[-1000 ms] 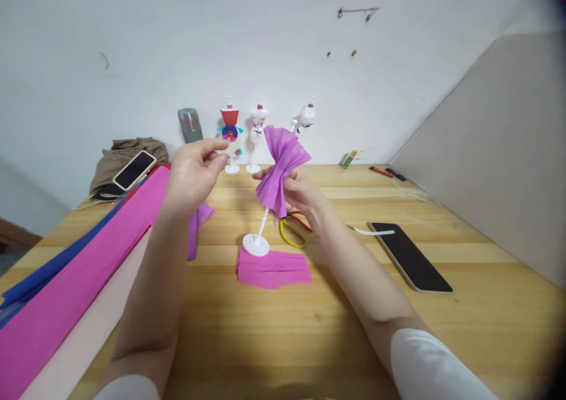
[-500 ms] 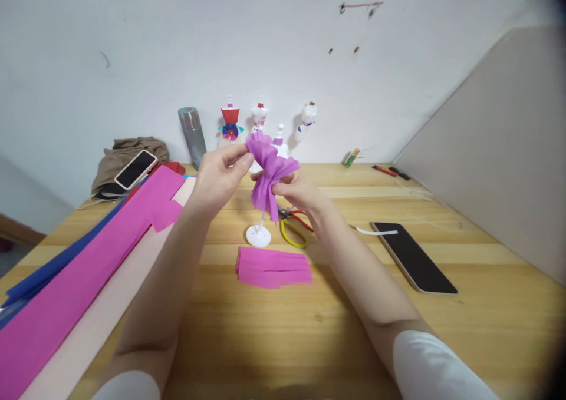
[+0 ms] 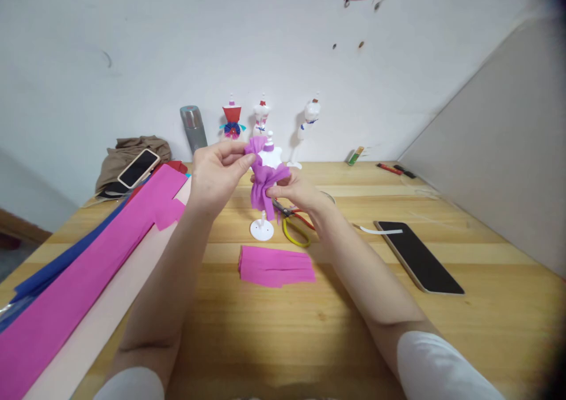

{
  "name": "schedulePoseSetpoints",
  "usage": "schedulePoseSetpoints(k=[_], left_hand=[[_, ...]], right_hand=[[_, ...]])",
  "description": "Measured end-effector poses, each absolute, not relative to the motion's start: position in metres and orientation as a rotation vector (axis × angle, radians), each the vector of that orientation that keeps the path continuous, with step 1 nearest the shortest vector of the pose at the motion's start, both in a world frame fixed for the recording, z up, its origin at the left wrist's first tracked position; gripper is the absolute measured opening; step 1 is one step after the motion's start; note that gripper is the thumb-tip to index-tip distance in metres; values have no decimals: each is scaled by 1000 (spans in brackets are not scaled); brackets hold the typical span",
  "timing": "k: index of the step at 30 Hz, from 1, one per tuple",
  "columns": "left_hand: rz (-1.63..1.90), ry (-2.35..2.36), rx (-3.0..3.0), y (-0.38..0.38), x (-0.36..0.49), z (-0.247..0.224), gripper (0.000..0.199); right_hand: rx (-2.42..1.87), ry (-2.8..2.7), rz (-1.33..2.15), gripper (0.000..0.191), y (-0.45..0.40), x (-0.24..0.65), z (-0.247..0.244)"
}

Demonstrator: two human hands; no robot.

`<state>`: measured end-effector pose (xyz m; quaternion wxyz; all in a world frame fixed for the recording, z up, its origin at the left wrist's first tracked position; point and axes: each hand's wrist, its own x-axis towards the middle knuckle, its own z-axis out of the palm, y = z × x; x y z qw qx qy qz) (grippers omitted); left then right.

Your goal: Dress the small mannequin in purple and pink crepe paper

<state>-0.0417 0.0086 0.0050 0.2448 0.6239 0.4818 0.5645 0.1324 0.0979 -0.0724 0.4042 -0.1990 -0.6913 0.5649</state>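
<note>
A small white dress form (image 3: 270, 156) on a round base stands in front of me, a purple band at its neck. Gathered purple crepe paper (image 3: 264, 183) wraps across its front. My left hand (image 3: 223, 170) pinches the paper's upper end beside the form's shoulder, thumb against fingers. Lower down, my right hand (image 3: 297, 189) presses the gathers at the waist with its thumb; its other fingers are partly hidden behind the form. A folded magenta crepe paper piece (image 3: 277, 265) lies before the base. Pliers with red and yellow handles (image 3: 295, 230) lie just behind, near my right wrist.
Three decorated dress forms, one in red (image 3: 232, 116), stand along the wall beside a grey flask (image 3: 193, 130). Long magenta sheets (image 3: 101, 264) and a phone (image 3: 139, 168) on brown cloth occupy the left. Another phone (image 3: 422, 258) and markers (image 3: 389, 169) lie right.
The dress form has tilted, its top now further left and its shoulders showing more. My right hand has moved slightly left with the gathers; both hands keep hold of the paper.
</note>
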Motion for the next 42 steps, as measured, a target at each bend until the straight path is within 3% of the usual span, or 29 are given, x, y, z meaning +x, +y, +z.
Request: schedulePoseSetpoints(k=[9, 18, 27, 34, 42], left_hand=[[1528, 1360, 1752, -1, -41, 10, 33], [1600, 1354, 1748, 7, -44, 3, 17], [1690, 1573, 1852, 0, -52, 9, 31], [1535, 1621, 1905, -1, -67, 13, 24], [1542, 1588, 1964, -3, -56, 9, 17]], right_hand=[[-484, -1756, 1371, 31, 98, 131, -72], [-497, -1743, 1388, 29, 96, 130, -70], [-471, -1758, 1336, 26, 97, 130, -70], [-484, -1692, 1395, 22, 94, 126, -67], [-533, -1622, 1350, 29, 97, 123, -70]])
